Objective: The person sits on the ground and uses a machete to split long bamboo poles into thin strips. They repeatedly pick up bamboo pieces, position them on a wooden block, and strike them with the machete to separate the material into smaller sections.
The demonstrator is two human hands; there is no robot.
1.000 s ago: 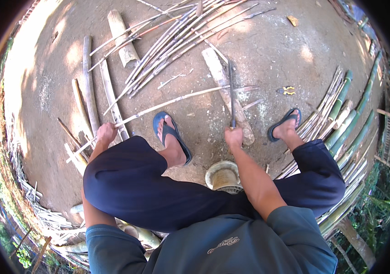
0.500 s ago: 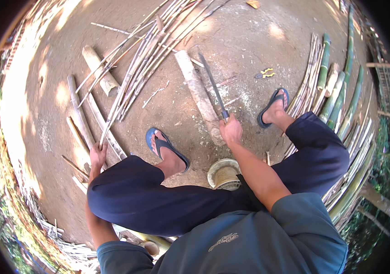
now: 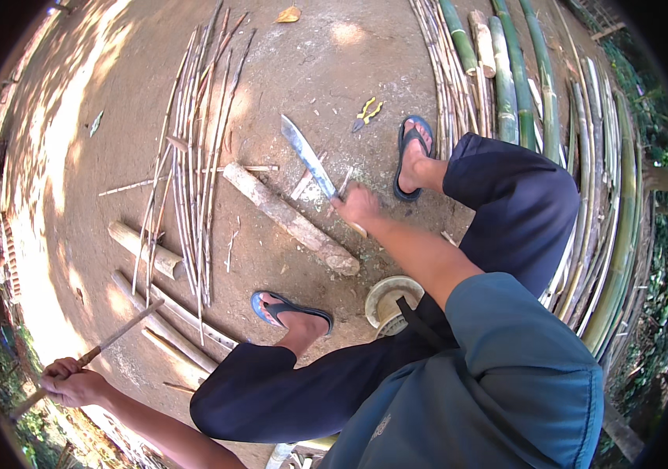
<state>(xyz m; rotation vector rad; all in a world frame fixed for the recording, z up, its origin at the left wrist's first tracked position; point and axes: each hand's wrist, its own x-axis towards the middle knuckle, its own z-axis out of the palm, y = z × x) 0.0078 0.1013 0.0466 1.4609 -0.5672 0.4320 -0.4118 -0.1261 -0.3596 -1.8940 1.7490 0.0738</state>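
Note:
My right hand (image 3: 357,207) is closed around the handle of a machete (image 3: 308,159), whose broad blade points forward and left above the ground. Out at the far left, my left hand (image 3: 75,383) grips a short thin stick (image 3: 125,324) near its lower end; the stick slants up to the right, apart from the machete. Between my feet lies a pale wooden log (image 3: 291,221) on the dirt, slanting from upper left to lower right. Neither hand touches the log.
A loose bundle of thin canes (image 3: 185,168) lies ahead on the left, with cut bamboo pieces (image 3: 146,248) beside it. Yellow-handled pliers (image 3: 366,116) rest near my right foot. Green bamboo poles (image 3: 503,82) line the right side. A pale round container (image 3: 374,297) stands close in front of me.
My left hand has swung outward to the left, now holding the stick raised. My right hand and the machete have shifted, with the blade turned further left. The view has turned too.

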